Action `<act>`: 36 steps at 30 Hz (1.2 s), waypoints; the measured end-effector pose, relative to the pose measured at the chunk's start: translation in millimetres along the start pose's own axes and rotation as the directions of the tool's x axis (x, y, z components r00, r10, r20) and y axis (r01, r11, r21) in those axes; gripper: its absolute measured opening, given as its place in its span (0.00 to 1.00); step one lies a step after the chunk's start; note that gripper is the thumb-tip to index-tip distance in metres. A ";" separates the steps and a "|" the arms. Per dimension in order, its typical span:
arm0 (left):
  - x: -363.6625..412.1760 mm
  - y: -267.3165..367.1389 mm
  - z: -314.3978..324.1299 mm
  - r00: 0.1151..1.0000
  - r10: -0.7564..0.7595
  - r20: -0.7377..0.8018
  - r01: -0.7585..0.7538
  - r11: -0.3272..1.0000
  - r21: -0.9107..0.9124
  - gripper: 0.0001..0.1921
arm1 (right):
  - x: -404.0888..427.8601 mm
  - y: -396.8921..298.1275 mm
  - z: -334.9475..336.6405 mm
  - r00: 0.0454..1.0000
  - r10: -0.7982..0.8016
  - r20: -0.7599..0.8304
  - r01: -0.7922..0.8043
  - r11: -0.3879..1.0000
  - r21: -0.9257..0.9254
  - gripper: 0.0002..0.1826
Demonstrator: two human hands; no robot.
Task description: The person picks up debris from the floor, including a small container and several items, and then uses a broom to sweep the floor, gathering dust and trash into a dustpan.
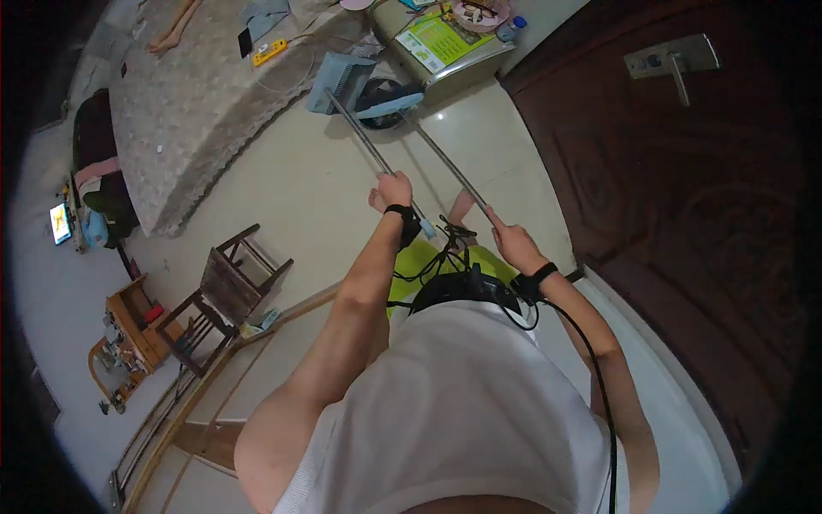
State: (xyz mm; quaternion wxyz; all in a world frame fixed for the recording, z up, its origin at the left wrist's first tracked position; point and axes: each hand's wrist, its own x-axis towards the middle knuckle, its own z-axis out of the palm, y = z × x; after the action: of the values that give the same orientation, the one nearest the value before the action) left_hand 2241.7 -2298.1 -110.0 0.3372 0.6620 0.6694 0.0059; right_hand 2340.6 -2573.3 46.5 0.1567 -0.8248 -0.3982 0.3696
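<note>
My left hand (393, 191) grips the metal handle (359, 132) of a blue-grey long-handled dustpan (329, 76), whose toothed side faces a black waste bin (380, 122). The dustpan is raised at the bin's left side. In my right hand (517, 247) is the metal handle (446, 160) of a broom. Its light-blue head (390, 106) lies across the bin's opening and hides part of it. I cannot tell whether the dustpan or broom head touches the bin. Both wrists wear black bands.
A bed (199, 83) with a yellow power strip (270, 53) and a phone (244, 43) borders the floor; a person's legs (174, 29) rest on it. A cabinet (475, 67) stands behind the bin. A brown door (674, 167) is at right, a wooden chair (234, 286) at left. Black cables (456, 241) hang at my waist.
</note>
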 end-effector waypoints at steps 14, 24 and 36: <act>18.2 5.0 -14.6 0.967 0.213 0.141 -0.230 0.965 0.122 0.18 | 64.6 13.8 39.9 0.994 0.047 -0.096 -0.023 0.973 0.229 0.30; 47.6 -2.2 -79.4 0.957 0.251 0.148 -0.196 0.930 -0.311 0.11 | -1.3 -2.3 -19.1 0.998 0.050 0.049 -0.065 0.926 0.373 0.27; 2.2 2.0 -278.1 0.744 0.244 0.622 0.587 0.205 -0.783 0.10 | -35.4 -6.5 -45.4 0.972 0.097 0.213 -0.218 0.708 0.672 0.27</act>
State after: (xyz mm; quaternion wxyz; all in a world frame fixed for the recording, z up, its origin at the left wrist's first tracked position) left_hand 2116.0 -2174.0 104.8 0.8710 0.1748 0.4324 0.1543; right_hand 2356.0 -2595.0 98.0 0.3874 -0.7052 -0.1711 0.5686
